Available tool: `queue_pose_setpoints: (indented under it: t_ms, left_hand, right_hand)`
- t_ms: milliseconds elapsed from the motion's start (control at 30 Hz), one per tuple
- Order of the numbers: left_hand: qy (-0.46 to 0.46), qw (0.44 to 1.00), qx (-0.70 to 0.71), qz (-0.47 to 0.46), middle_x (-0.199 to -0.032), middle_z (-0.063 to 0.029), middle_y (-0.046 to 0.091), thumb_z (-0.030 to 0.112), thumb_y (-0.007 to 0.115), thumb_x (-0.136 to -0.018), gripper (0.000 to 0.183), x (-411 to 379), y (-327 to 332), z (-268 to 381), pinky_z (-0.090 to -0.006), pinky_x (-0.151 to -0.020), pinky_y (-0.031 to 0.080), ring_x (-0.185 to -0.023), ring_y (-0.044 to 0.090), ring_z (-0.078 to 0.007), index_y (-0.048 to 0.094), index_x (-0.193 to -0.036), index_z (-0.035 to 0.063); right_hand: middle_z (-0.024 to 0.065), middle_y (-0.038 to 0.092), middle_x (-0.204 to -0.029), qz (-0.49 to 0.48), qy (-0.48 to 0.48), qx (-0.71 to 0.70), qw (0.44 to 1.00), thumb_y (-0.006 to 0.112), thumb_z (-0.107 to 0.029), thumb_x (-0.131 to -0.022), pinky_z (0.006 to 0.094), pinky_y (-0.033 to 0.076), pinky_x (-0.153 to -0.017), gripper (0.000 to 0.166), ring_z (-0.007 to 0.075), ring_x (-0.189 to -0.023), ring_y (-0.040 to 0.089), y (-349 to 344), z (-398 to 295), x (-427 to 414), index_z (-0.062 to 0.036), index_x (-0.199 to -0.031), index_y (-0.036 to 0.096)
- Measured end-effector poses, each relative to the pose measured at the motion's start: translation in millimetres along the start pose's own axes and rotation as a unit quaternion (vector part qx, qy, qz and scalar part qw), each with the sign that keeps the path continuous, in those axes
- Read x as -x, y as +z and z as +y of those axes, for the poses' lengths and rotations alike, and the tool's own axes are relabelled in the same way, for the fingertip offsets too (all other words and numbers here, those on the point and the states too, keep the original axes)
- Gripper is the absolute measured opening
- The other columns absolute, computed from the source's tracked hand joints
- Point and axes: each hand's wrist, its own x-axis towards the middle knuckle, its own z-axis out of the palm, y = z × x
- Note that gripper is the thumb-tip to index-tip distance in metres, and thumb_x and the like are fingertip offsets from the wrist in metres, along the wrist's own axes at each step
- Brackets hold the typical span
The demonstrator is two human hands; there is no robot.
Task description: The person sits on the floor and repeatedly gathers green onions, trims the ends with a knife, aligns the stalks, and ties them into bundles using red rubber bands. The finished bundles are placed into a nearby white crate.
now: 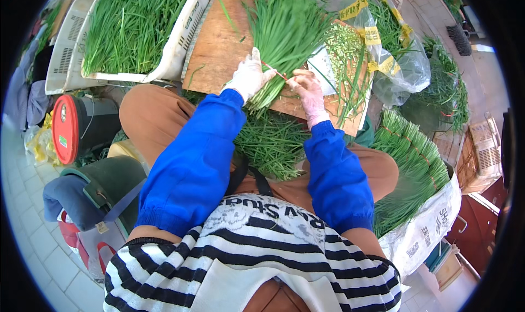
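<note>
My left hand (248,76), in a thin whitish glove, grips a thick bunch of long green leaves, likely garlic chives (283,28), near its cut stem ends. A thin red tie (274,69) runs across the bunch from the left thumb side to my right hand (309,90). Gloved too, the right hand pinches the tie's end at the bunch's right edge. The bunch rests slanted over a wooden board (217,37). Right of it lies a flat pale rectangular piece (323,72), partly covered, beside pale chopped stem bits (344,53).
A white plastic crate (174,51) of loose greens stands at upper left. Below it sits a dark bucket with a red lid (65,129). On the right are a clear bag (406,72) of greens and a white sack (426,225) with tied bunches. Loose leaves (270,143) lie between my legs.
</note>
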Motion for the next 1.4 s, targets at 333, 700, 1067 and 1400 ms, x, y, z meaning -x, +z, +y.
queue_pose_setpoints:
  t_ms: [333,700,1067,1400]
  left_hand:
    - [-0.135,0.931,0.302,-0.153,-0.129,-0.0228,0.049,0.053,0.070,-0.074,0.094,-8,-52,1,-0.0334,-0.094,0.044,-0.114,0.054,-0.0253,0.034,-0.133,-0.0119]
    - [0.112,0.861,0.495,-0.044,-0.117,-0.0137,0.056,0.024,0.084,-0.065,0.086,-5,-63,67,-0.0346,-0.092,0.045,-0.106,0.056,-0.0210,0.037,-0.130,-0.0035]
    - [0.147,0.936,0.294,-0.124,-0.116,-0.0147,0.059,0.017,0.082,-0.067,0.073,-48,-54,18,-0.0389,-0.089,0.048,-0.101,0.060,-0.0255,0.044,-0.127,-0.0005]
    - [0.040,0.884,0.449,-0.124,-0.110,-0.0056,0.061,0.009,0.080,-0.069,0.049,-19,-28,26,-0.0297,-0.088,0.047,-0.099,0.056,-0.0163,0.059,-0.114,0.0031]
  right_hand:
    - [0.0083,0.063,-0.100,0.168,0.466,-0.313,0.810,0.054,-0.022,-0.090,0.0390,0.049,-0.083,0.033,0.0276,-0.088,0.060,19,-18,5,-0.0005,-0.116,0.053]
    - [0.0065,0.062,-0.093,0.346,0.101,-0.262,0.895,0.043,-0.012,-0.095,0.0300,0.047,-0.077,0.020,0.0154,-0.080,0.056,17,-58,-57,0.0013,-0.102,0.057]
    - [0.0078,0.059,-0.113,0.233,0.089,-0.436,0.865,0.046,-0.021,-0.096,0.0301,0.048,-0.084,0.034,0.0172,-0.099,0.058,36,1,-78,-0.0046,-0.127,0.047]
    - [0.0054,0.060,-0.106,0.116,0.097,-0.513,0.845,0.044,-0.025,-0.095,0.0280,0.044,-0.082,0.032,0.0135,-0.095,0.053,62,38,-90,-0.0017,-0.114,0.055]
